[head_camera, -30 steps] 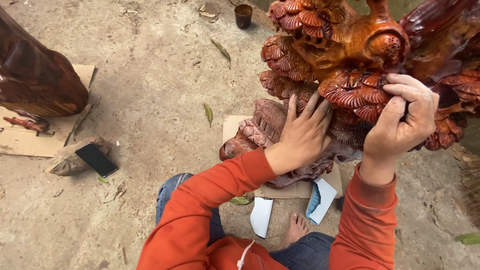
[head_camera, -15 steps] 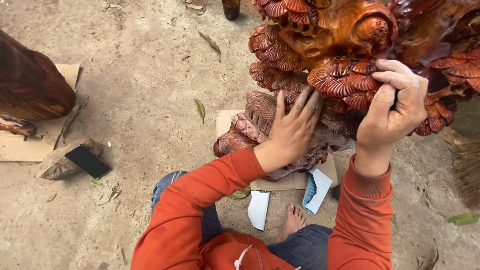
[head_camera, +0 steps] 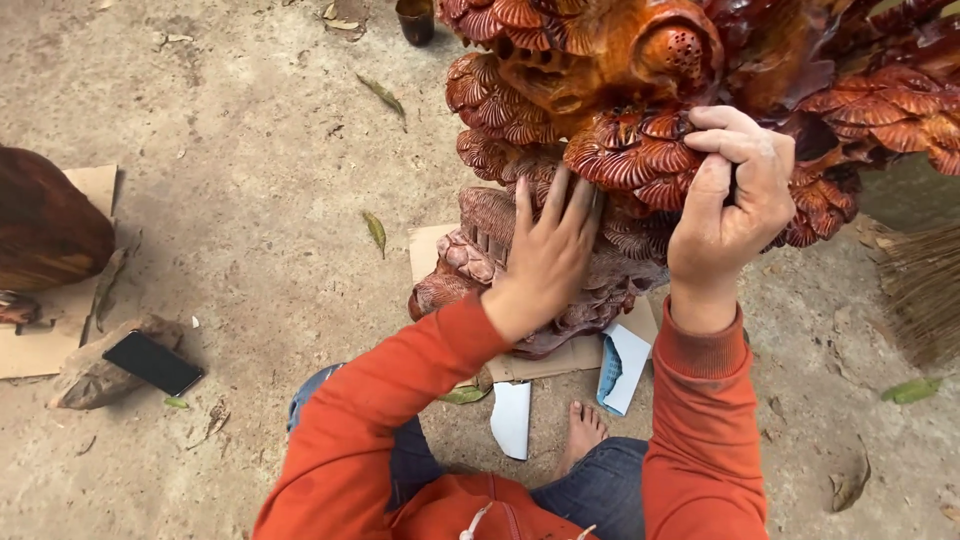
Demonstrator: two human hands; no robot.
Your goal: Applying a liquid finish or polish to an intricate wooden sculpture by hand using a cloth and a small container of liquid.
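Two hands work our carving (head_camera: 640,60): left hand (head_camera: 545,262) lies flat, fingers spread; right hand (head_camera: 728,205) curls tightly around a carved frill (head_camera: 635,150).

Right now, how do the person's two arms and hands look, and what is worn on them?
Both arms wear long orange-red sleeves with ribbed cuffs at the wrists. The left hand and the right hand are bare: no gloves, and no rings or watch that I can see.

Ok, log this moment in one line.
left hand: flat on carved wood sculpture | right hand: fingers curled on carved frond | phone: on rock
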